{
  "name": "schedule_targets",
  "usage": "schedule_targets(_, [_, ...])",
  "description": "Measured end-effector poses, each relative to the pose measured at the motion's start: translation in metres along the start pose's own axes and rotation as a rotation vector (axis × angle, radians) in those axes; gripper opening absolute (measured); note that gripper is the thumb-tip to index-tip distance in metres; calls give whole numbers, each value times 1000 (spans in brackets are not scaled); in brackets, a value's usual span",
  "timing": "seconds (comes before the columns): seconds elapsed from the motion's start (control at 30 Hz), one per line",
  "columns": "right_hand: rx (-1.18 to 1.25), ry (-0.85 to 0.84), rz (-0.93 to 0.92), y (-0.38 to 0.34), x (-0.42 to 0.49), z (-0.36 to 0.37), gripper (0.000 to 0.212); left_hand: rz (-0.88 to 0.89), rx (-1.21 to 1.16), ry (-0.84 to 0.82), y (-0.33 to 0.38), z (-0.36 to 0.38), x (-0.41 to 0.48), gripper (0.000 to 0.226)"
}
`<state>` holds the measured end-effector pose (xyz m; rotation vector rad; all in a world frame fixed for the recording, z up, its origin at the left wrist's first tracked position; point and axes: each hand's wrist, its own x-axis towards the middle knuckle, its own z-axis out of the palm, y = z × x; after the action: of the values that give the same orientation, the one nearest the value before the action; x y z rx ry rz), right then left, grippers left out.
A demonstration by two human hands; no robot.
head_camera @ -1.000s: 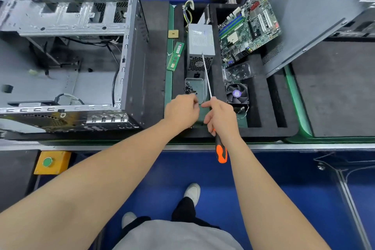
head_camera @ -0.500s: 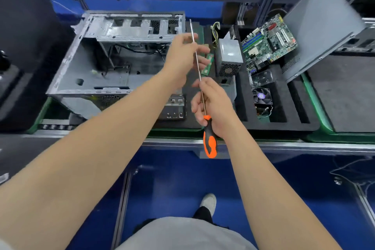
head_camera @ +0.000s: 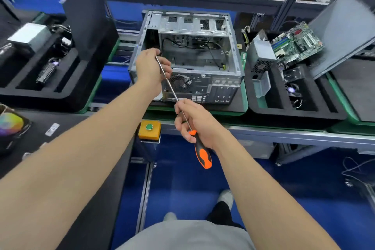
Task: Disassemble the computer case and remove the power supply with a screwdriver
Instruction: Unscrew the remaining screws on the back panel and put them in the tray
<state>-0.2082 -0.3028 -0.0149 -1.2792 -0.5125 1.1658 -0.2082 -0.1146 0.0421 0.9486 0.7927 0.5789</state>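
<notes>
An open grey computer case (head_camera: 205,26) lies on a green-edged mat in front of me, its inside bare except for loose cables. My right hand (head_camera: 197,121) grips a long screwdriver (head_camera: 202,153) with an orange and black handle; its steel shaft slants up to the left. My left hand (head_camera: 152,67) pinches the shaft near its tip, in front of the case's left side. A grey power supply (head_camera: 261,55) stands in the black foam tray (head_camera: 292,112) to the right of the case.
The foam tray also holds a green motherboard (head_camera: 296,43), a fan (head_camera: 292,90) and a small clear box (head_camera: 262,85). A grey side panel (head_camera: 343,32) leans at far right. Another foam tray (head_camera: 48,95) with parts sits at left. A yellow button box (head_camera: 149,130) is on the bench edge.
The view swung left from the foam tray to the case. Both hands rose from the tray; my left hand now pinches the screwdriver shaft near its tip.
</notes>
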Motion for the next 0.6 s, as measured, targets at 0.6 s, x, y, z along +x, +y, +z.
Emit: schedule_targets(0.6, [158, 417, 301, 76, -49, 30, 21, -405, 192, -255, -100, -38, -25, 28])
